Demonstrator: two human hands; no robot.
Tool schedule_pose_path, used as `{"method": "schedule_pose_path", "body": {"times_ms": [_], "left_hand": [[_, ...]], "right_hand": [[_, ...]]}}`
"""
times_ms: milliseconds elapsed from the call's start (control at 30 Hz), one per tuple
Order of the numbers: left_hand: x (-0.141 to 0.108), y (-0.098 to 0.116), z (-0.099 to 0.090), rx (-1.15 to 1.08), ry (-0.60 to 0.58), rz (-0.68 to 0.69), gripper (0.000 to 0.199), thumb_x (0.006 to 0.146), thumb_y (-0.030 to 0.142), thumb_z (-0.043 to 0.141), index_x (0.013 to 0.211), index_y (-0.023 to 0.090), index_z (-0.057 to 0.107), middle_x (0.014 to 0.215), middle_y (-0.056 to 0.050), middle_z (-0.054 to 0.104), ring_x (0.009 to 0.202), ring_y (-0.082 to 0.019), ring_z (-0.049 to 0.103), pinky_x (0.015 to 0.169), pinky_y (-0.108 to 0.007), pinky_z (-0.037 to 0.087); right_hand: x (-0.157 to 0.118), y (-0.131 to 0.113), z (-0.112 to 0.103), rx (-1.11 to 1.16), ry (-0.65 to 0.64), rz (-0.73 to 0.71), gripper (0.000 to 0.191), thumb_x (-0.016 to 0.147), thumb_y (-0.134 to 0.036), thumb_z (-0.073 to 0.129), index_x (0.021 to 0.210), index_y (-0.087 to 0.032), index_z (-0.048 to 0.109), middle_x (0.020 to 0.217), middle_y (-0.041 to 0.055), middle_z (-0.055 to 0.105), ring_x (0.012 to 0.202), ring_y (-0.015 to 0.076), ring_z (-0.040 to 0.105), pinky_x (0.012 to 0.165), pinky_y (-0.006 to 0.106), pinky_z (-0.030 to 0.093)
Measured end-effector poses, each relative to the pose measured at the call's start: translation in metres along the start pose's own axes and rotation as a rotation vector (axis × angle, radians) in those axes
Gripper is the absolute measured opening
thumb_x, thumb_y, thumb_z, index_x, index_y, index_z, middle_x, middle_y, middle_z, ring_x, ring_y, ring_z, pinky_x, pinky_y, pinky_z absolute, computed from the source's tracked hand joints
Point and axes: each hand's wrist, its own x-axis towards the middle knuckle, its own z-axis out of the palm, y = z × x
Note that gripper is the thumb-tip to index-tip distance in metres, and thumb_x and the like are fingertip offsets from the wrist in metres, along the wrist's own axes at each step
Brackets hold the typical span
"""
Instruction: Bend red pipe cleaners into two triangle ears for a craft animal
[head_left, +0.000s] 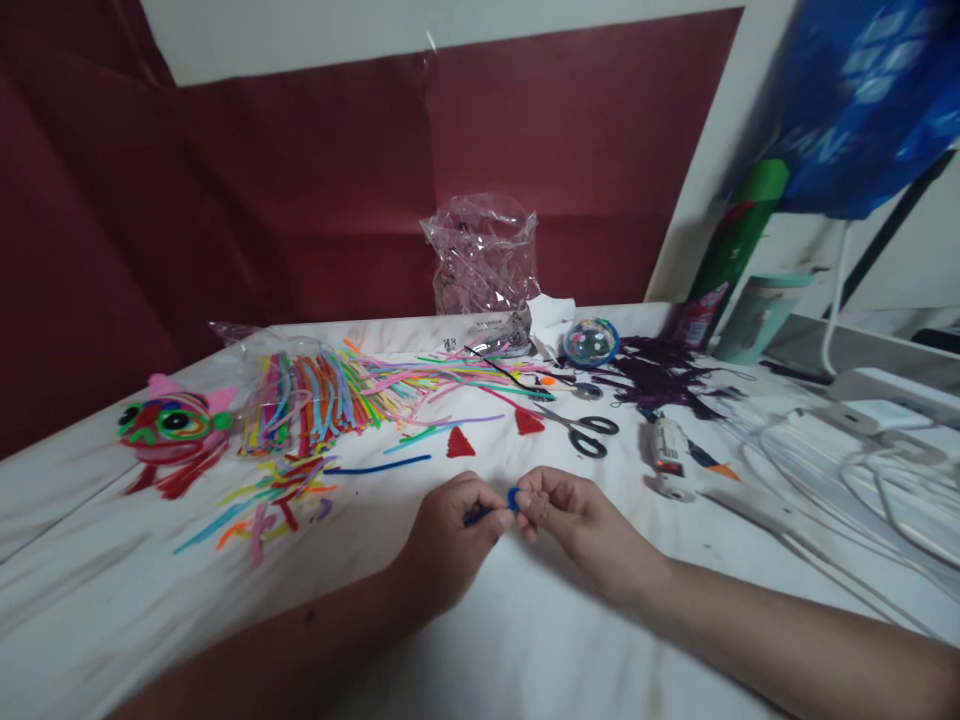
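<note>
My left hand [456, 540] and my right hand [581, 525] meet above the front middle of the table. Between their pinched fingertips is a blue pipe cleaner [513, 497], curled into a small coil at the right hand; another part of it shows inside the left fist. Beyond the hands lie two red fuzzy triangles, one nearer [460, 443] and one farther back [529, 421]. Black-handled scissors [589, 437] rest behind my right hand. A straight dark-blue pipe cleaner [382, 467] lies to the left of my left hand.
At left sits a colourful fish-like figure [176, 425], beside bagged pipe cleaners [300, 405] and cut pieces [262, 510]. Behind stand a clear plastic bag [484, 260] and a transparent dome [591, 343]. Rightward are purple strands [660, 375], a glue gun [666, 448], white cables [862, 480] and a green cup [761, 320].
</note>
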Motion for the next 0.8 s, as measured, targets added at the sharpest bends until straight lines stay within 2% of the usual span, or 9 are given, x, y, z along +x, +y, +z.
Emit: {"method": "schedule_pose_path", "body": {"times_ms": [133, 400, 600, 700, 800], "left_hand": [[-0.002, 0.003, 0.001, 0.047, 0.035, 0.036, 0.013, 0.069, 0.016, 0.053, 0.056, 0.016, 0.053, 0.059, 0.001, 0.048, 0.058, -0.012, 0.046, 0.057, -0.024, 0.036], [-0.002, -0.001, 0.000, 0.123, 0.047, 0.030, 0.011, 0.069, 0.014, 0.054, 0.058, 0.016, 0.055, 0.060, 0.001, 0.049, 0.059, -0.012, 0.048, 0.057, -0.024, 0.036], [0.000, -0.003, 0.000, 0.119, -0.058, 0.023, 0.009, 0.067, 0.012, 0.052, 0.059, 0.016, 0.053, 0.062, 0.002, 0.048, 0.058, -0.011, 0.045, 0.055, -0.022, 0.034], [0.002, 0.000, -0.004, 0.063, -0.103, 0.020, 0.010, 0.065, 0.010, 0.052, 0.056, 0.016, 0.051, 0.062, 0.002, 0.046, 0.057, -0.010, 0.043, 0.053, -0.022, 0.032], [0.004, 0.002, -0.008, -0.052, -0.020, -0.031, 0.009, 0.066, 0.014, 0.052, 0.057, 0.016, 0.052, 0.062, 0.002, 0.046, 0.059, -0.010, 0.043, 0.056, -0.022, 0.033]], "right_hand": [[0.001, 0.001, 0.001, 0.015, 0.011, 0.009, 0.037, 0.073, -0.051, 0.060, 0.071, -0.015, 0.051, 0.054, -0.0034, 0.050, 0.052, 0.0086, 0.041, 0.053, 0.023, 0.031], [0.003, -0.004, -0.010, -0.328, -0.092, -0.096, 0.032, 0.080, -0.046, 0.053, 0.069, -0.016, 0.049, 0.056, -0.0040, 0.044, 0.052, 0.0085, 0.037, 0.048, 0.021, 0.028], [0.001, -0.008, -0.017, -0.521, -0.195, -0.096, 0.025, 0.080, -0.037, 0.054, 0.068, -0.015, 0.052, 0.057, -0.0040, 0.044, 0.052, 0.0077, 0.034, 0.047, 0.020, 0.026], [0.001, -0.009, -0.013, -0.379, -0.199, -0.026, 0.029, 0.078, -0.043, 0.056, 0.069, -0.015, 0.053, 0.056, -0.0038, 0.046, 0.050, 0.0071, 0.037, 0.046, 0.020, 0.028], [0.001, -0.009, -0.006, -0.130, -0.138, 0.014, 0.036, 0.073, -0.050, 0.060, 0.075, -0.014, 0.055, 0.062, -0.0011, 0.054, 0.056, 0.0091, 0.048, 0.056, 0.023, 0.037]]}}
